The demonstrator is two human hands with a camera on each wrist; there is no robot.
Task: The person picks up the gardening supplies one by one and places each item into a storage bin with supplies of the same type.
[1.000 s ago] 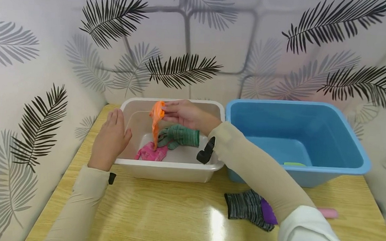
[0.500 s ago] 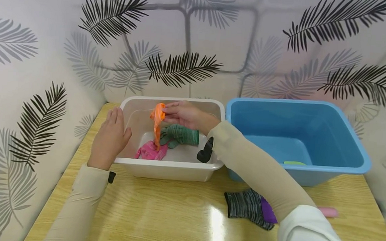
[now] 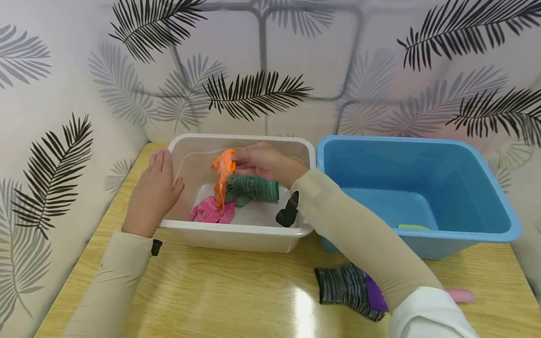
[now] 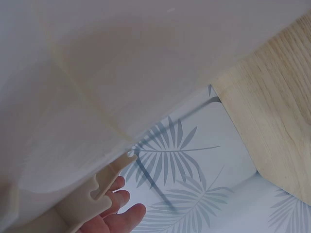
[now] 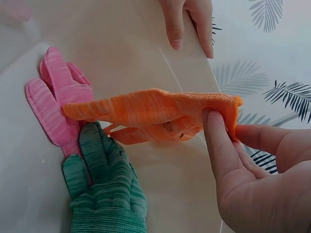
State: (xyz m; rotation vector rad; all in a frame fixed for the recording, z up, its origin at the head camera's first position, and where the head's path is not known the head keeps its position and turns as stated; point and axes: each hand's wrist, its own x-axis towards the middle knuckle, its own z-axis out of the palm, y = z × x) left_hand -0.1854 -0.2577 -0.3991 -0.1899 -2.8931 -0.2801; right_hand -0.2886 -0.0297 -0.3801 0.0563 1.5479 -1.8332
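My right hand [image 3: 263,161] pinches an orange knit glove [image 3: 224,172] by its cuff, and the glove hangs fingers-down inside the white tub [image 3: 242,229]. In the right wrist view the orange glove [image 5: 150,109] reaches toward a pink glove [image 5: 60,97] and a green glove [image 5: 109,189], its tip overlapping the pink one. Both of those lie on the tub's floor. My left hand [image 3: 152,192] rests with fairly straight fingers on the tub's left rim. From the left wrist, its fingertips [image 4: 131,216] show below the rim, outside the tub wall.
Right beside the white tub stands a blue tub [image 3: 412,233] with a small yellow-green thing [image 3: 414,227] inside. In front of it on the wooden table [image 3: 223,302] lie a grey-black striped glove [image 3: 344,289], something purple [image 3: 375,296] and something pink [image 3: 460,296], partly behind my right forearm.
The orange glove has sunk slightly and shifted a little to the right with my right hand, its lower end closer over the pink glove. My left hand stays on the rim.
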